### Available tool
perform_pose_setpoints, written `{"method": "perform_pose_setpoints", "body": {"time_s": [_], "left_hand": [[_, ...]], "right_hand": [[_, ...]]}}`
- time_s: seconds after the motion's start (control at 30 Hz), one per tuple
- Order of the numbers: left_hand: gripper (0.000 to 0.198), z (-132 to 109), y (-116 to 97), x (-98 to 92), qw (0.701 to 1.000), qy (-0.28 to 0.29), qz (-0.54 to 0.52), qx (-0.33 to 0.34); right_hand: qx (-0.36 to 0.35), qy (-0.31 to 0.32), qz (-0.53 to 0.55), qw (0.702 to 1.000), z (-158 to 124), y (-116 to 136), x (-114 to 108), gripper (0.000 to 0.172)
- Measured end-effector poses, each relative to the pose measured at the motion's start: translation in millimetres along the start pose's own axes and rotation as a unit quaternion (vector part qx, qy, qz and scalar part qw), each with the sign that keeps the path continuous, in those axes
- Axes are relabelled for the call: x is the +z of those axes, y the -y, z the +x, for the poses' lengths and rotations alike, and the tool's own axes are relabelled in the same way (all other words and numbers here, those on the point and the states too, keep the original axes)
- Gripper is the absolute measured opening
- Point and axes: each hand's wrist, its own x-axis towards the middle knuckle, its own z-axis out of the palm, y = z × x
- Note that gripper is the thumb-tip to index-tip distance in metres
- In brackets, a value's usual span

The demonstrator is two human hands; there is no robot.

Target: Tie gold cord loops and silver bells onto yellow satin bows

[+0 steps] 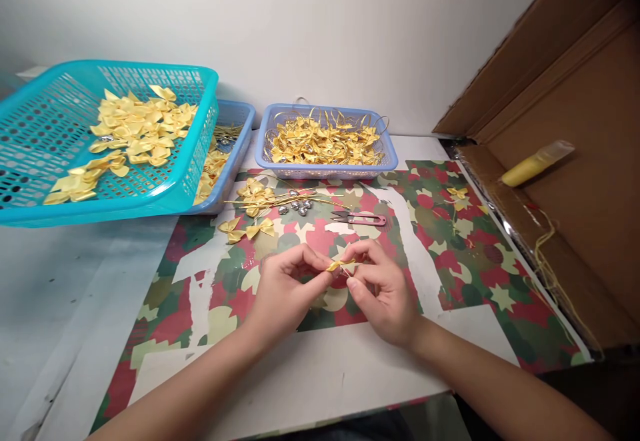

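Over the middle of the mat, my left hand [295, 286] pinches a small yellow ribbon bow [341, 265] between thumb and fingertips. My right hand [384, 289] meets it from the other side, its fingers curled and closed on a thin pale strand [347, 272] at the bow. Whether that strand is a needle, wire or cord I cannot tell. Just beyond my hands lie thread snips [359, 218] with a pink handle, several silver jingle bells [301, 206], gold wire ties [285, 200] and loose yellow bows [260, 229].
A turquoise basket [200, 154] of bows rests over a blue basket [243, 144] at left. Another blue basket [327, 172] holds bows with gold loops. A camouflage-patterned sheet [480, 254] covers the table. At right, a cardboard wall [575, 128] carries a yellow tube [535, 164] and loose yellow thread [543, 248].
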Motion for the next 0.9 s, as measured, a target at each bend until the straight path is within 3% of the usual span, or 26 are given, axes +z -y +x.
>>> {"method": "perform_pose_setpoints", "body": {"time_s": [0.2, 0.37, 0.9], "left_hand": [[0.022, 0, 0, 1.5, 0.99, 0.014, -0.119, -0.07], [0.028, 0, 0, 2.4, 0.982, 0.006, -0.157, -0.106], [0.027, -7, 5, 8.9, 0.975, 0.002, -0.198, -0.101]], "right_hand": [[-0.045, -0.02, -0.032, 0.998, -3, 0, 3, 0.025], [-0.09, -0.053, -0.064, 0.992, -4, -2, 6, 0.025], [-0.112, -0.1, -0.112, 0.982, -12, 0, 16, 0.02]]}}
